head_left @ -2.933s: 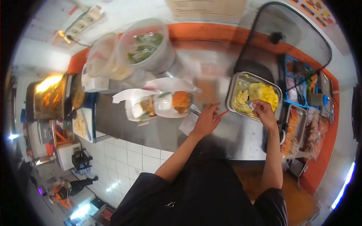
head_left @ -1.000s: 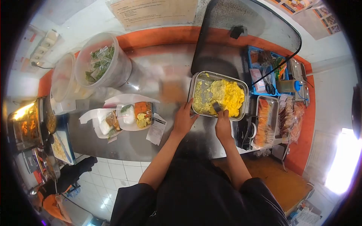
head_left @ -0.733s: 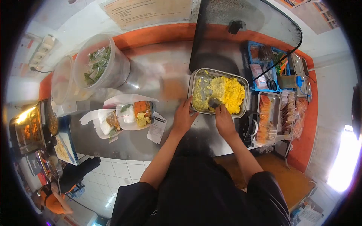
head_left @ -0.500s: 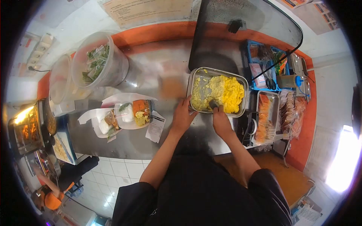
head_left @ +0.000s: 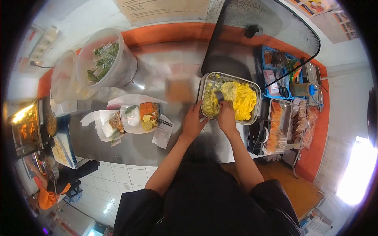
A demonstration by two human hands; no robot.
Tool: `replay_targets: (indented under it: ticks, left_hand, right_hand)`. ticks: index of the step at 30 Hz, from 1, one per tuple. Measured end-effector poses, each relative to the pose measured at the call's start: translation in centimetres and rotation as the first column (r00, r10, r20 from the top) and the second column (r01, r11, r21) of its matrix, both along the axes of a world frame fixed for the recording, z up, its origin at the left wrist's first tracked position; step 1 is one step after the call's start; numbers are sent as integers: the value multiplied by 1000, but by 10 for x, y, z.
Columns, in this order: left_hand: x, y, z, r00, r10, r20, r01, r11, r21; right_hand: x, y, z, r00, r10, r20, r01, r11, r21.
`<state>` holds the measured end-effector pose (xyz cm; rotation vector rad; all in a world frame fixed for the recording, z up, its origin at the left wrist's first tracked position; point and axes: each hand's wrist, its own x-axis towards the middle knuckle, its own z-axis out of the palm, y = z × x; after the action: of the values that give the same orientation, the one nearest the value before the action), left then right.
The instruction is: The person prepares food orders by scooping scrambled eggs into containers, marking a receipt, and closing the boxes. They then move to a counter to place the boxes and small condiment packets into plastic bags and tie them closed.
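A rectangular metal tray (head_left: 255,116) stands on the counter, with bright yellow scrambled-egg-like food (head_left: 244,100) on its right side. Paler, greenish-yellow mash (head_left: 211,103) lies thinner on the left. My left hand (head_left: 193,122) grips the tray's near left corner, fingers along its side and thumb at the front. Closed round a short handle, my right hand (head_left: 227,118) holds a small metal spoon (head_left: 219,95) over the mash. Left of my hands, two open food boxes hold white rice (head_left: 131,114) and side dishes; a printed receipt (head_left: 163,131) lies beside them.
A large clear tub (head_left: 128,65) with leafy packets stands back left. A black mesh cover (head_left: 236,43) leans up behind the tray. To the right are a blue basket (head_left: 265,88), a tray of orange slices (head_left: 277,126) and bagged food. A co-worker in orange (head_left: 47,198) is far left.
My right hand has moved the spoon left and away from me, from the middle of the tray onto the paler mash. My left hand keeps hold of the corner.
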<state>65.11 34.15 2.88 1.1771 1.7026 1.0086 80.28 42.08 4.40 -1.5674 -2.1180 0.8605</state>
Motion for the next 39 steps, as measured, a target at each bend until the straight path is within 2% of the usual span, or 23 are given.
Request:
replay_targets:
  ticks: [3,6,9,13,16,17,20,23,25,26,28,30,31,34,35,36,37,38,39]
  left_hand:
    - [3,-1,1,1000,-3,9,3,1000,14]
    - [0,2,-6,998,12,55,-13,999,34]
    - [-2,1,-9,990,15,138,-18,1000,18]
    - [0,1,-7,978,26,206,-27,1000,6]
    - [0,-1,-3,974,26,225,-15,999,-52]
    - [-1,-2,-2,983,2,183,5,999,-37]
    - [-9,-7,4,995,-72,68,73,997,-8]
    - [-17,-20,11,992,-123,-28,123,992,25]
    - [-25,-38,15,984,-123,-126,135,987,85]
    - [-30,-49,15,985,-146,-90,155,982,109]
    - [-47,-80,13,987,-154,-45,159,978,135]
    - [-73,-115,25,986,-114,121,109,993,40]
    - [-84,-132,30,972,-92,214,94,996,4]
    - [-126,-195,28,988,130,87,-129,991,-24]
    - [-141,-213,28,971,229,-75,-227,973,34]
    - [-157,-233,28,917,328,-228,-312,944,104]
    - [-172,-251,29,828,423,-367,-382,906,183]
    - [-189,-266,33,744,468,-477,-434,881,186]
    - [-208,-276,40,647,497,-578,-482,854,196]
  right_hand:
    - [-6,-3,-18,991,66,118,-65,998,-17]
    - [0,-20,-4,938,295,179,-289,955,-63]
    - [5,-23,5,906,402,134,-383,912,-147]
    - [28,19,12,869,494,-7,-486,851,-198]
    - [47,38,-1,872,432,-230,-481,841,-247]
    - [53,41,-5,914,329,-238,-402,811,-425]
    - [58,36,-1,931,-52,-362,-229,688,-689]
    - [77,30,-17,850,-289,-440,-151,667,-730]
    - [93,30,-13,823,-292,-488,-144,724,-675]
    - [93,30,-14,808,-280,-519,-160,743,-650]
    - [74,26,26,855,-212,-473,-142,782,-606]
    - [46,17,54,876,-130,-464,-177,808,-562]
    - [23,8,67,878,-115,-465,-209,781,-588]
    - [-47,-26,91,895,-67,-442,-260,726,-637]
    - [-78,-45,91,901,-40,-432,-278,711,-646]
    - [-108,-63,90,907,-14,-420,-293,697,-655]
    - [-137,-79,82,870,9,-494,-396,610,-686]
    - [-167,-95,69,826,20,-564,-492,513,-703]
    - [-195,-111,57,817,56,-574,-525,482,-701]
